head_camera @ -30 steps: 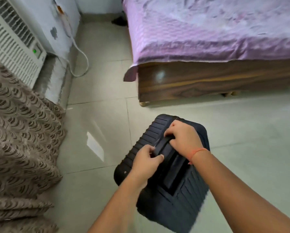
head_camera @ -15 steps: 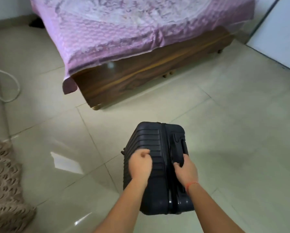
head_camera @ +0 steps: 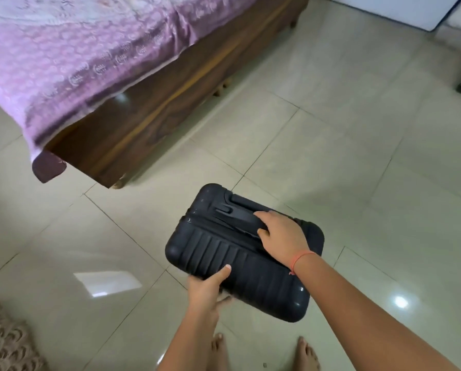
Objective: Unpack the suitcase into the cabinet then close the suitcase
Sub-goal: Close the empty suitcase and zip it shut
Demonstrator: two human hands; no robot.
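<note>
Black hard-shell suitcase (head_camera: 224,253), shut, no gap showing along the seam. Change from half a second ago: the case stood on end with both hands up near its top. Now it is turned over onto its broad side and runs on a slant across the tiled floor (head_camera: 357,156). Left hand (head_camera: 205,287) has dropped from the ribbed face to the near lower edge.

Judgement: it is being laid flat for opening, so unpacking has not begun. No cabinet that I can be sure of in view.

Right hand (head_camera: 280,236): fingers (head_camera: 261,215) curled round the carry handle (head_camera: 245,212), holding it. Left hand: thumb (head_camera: 224,271) on top of the ribs, the rest tucked under the edge, a pinch grip.

Case sits between the two hands, just ahead of the bare feet (head_camera: 218,349), well apart from the bed (head_camera: 143,108). Cannot tell if it rests on the floor or is carried.
</note>
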